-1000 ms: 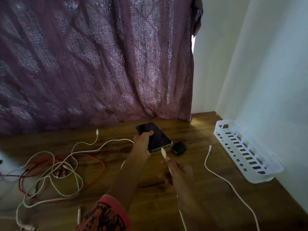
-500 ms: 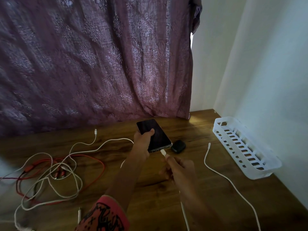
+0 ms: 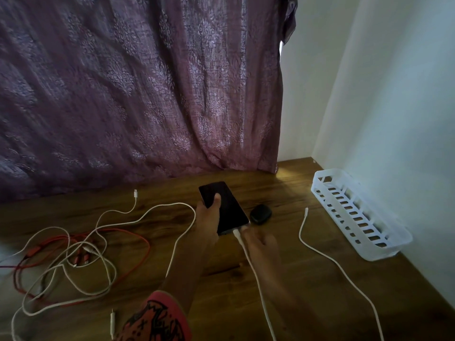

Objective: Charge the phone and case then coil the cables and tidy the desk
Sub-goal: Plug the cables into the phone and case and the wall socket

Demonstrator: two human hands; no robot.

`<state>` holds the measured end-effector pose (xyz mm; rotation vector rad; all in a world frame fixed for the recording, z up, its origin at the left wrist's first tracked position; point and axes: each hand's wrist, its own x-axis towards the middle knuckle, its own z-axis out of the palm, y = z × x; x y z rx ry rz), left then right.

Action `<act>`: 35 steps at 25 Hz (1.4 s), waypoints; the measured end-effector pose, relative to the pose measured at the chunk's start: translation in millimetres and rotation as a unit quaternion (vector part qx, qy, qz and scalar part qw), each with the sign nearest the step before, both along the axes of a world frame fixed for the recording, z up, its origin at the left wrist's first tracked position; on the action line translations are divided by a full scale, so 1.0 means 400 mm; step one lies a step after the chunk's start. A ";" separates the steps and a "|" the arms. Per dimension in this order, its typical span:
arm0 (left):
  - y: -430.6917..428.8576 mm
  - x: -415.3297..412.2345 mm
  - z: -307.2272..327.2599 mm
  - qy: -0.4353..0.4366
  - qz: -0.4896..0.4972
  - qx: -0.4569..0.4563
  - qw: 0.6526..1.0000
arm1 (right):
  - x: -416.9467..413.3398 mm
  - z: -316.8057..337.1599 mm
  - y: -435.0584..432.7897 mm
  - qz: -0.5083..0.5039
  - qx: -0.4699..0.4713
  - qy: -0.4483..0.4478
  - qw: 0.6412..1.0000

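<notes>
Head camera: the left hand (image 3: 208,217) grips the dark phone (image 3: 226,205) over the wooden desk (image 3: 295,303), thumb on its screen. At the phone's 5 o'clock, the right hand (image 3: 262,244) pinches a white charging cable (image 3: 247,252) whose plug meets the phone's bottom edge. A black earbuds case (image 3: 260,214) sits just beside the phone at 3 o'clock, with a loose white cable (image 3: 320,249) and a white slotted basket (image 3: 384,252) farther that way, and a tangle of white and red cables (image 3: 73,257) sprawls at 8 o'clock.
</notes>
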<state>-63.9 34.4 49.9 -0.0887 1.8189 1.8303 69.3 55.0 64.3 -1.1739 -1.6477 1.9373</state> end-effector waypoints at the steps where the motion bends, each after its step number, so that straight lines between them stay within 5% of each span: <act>1: -0.005 0.010 -0.016 0.002 -0.008 -0.016 1.000 | -0.007 -0.023 0.011 -0.017 0.027 -0.010 0.999; 12: -0.022 0.027 -0.163 0.130 -0.087 -0.218 0.963 | -0.059 -0.198 0.094 0.023 0.128 -0.137 0.982; 23: -0.008 0.022 -0.204 0.221 -0.145 -0.322 0.909 | -0.082 -0.225 0.120 0.071 0.230 -0.193 0.951; 28: 0.030 0.031 -0.169 0.338 -0.150 -0.436 0.820 | -0.057 -0.194 0.211 -0.026 0.282 -0.186 0.941; 31: 0.088 0.024 -0.154 0.427 -0.195 -0.413 0.781 | -0.036 -0.190 0.321 -0.131 0.308 -0.175 0.926; 35: 0.155 0.023 -0.176 0.437 -0.292 -0.386 0.758 | -0.006 -0.214 0.429 -0.088 0.349 -0.254 0.898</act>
